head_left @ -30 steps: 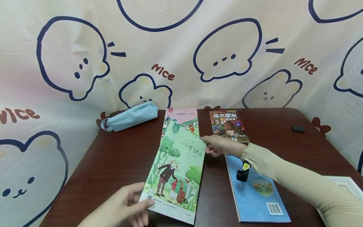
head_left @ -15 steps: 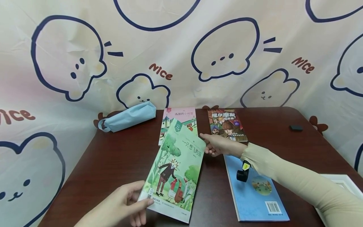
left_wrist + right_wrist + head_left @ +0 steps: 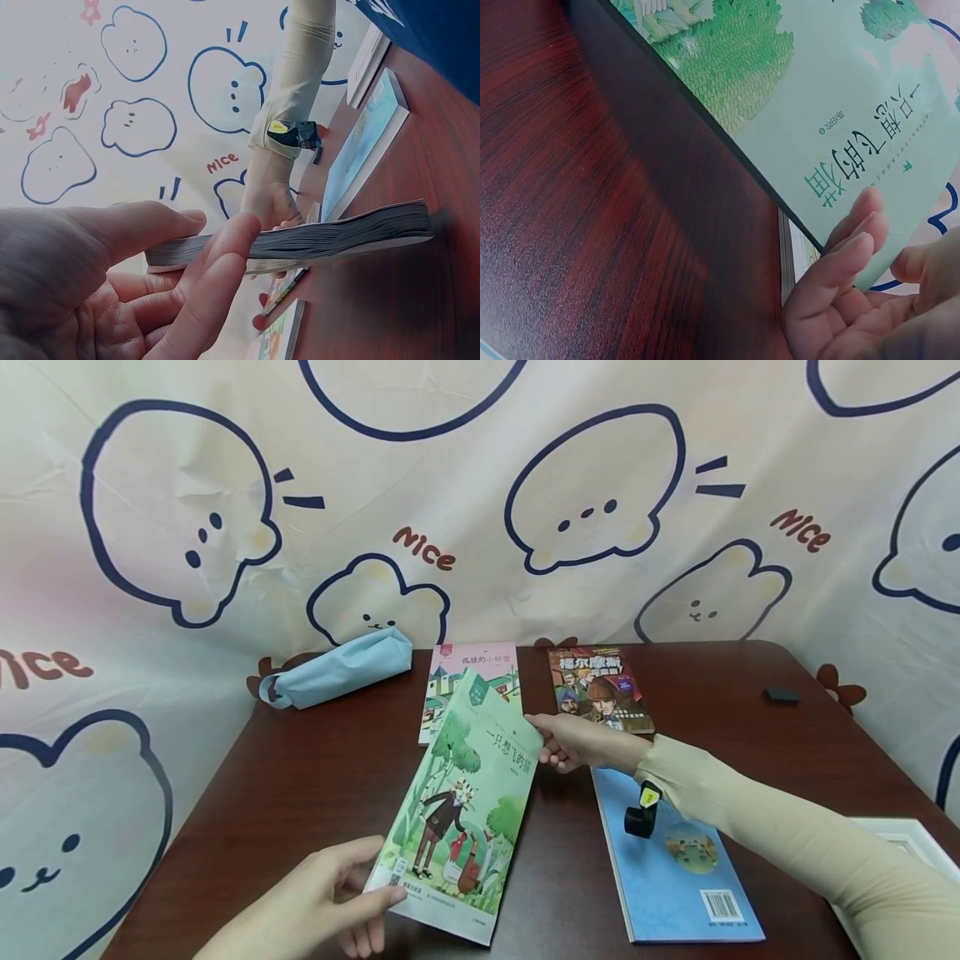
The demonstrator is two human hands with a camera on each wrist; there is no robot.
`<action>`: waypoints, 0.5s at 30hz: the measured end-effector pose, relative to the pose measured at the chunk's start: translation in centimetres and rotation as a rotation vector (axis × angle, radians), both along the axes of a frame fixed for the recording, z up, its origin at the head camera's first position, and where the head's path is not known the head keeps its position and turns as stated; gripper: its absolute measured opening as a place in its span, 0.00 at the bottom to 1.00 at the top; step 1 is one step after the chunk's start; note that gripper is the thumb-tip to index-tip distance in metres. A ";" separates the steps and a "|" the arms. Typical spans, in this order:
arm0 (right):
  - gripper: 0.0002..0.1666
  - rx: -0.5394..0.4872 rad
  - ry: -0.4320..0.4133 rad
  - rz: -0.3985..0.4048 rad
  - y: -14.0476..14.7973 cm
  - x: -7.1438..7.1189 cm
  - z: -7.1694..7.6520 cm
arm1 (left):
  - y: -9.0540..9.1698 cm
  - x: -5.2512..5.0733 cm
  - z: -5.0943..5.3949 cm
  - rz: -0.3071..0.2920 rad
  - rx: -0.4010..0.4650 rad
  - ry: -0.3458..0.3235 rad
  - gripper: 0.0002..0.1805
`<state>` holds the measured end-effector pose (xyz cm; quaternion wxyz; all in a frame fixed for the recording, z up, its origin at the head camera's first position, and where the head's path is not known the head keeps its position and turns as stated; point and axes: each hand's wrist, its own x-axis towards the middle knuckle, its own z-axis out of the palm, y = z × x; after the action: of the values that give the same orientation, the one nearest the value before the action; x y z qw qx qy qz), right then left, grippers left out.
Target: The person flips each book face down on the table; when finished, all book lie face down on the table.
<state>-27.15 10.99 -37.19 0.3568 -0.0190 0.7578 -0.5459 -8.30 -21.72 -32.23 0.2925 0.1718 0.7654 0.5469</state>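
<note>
The left hand (image 3: 322, 892) pinches the lower left corner of a green book (image 3: 467, 810) between thumb and fingers; the right hand (image 3: 573, 743) pinches its upper right corner. The book is held tilted above the bench (image 3: 300, 785), cover facing up, its shadow on the wood. Beyond its top edge lies a pink book (image 3: 487, 658), partly covered from the head view. A dark illustrated book (image 3: 603, 693) lies just past the right hand, and a blue book (image 3: 675, 893) under the right forearm. Farther out are a light blue pouch (image 3: 348, 668) at the far left, a small black block (image 3: 782, 696) at the far right, and a patterned cloth (image 3: 480, 502) behind.
</note>
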 end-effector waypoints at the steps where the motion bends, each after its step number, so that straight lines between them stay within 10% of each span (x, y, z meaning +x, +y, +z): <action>1: 0.31 -0.002 0.001 0.001 0.0 0.0 0.0 | 0.0 0.0 0.0 0.001 -0.003 0.001 0.19; 15: 0.33 -0.031 -0.023 -0.025 0.0 -0.2 0.0 | 0.1 0.0 0.4 0.004 -0.053 0.034 0.20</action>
<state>-27.36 10.97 -37.20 0.3582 -0.0089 0.7454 -0.5622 -8.33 -21.65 -31.80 0.2829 0.1716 0.7849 0.5240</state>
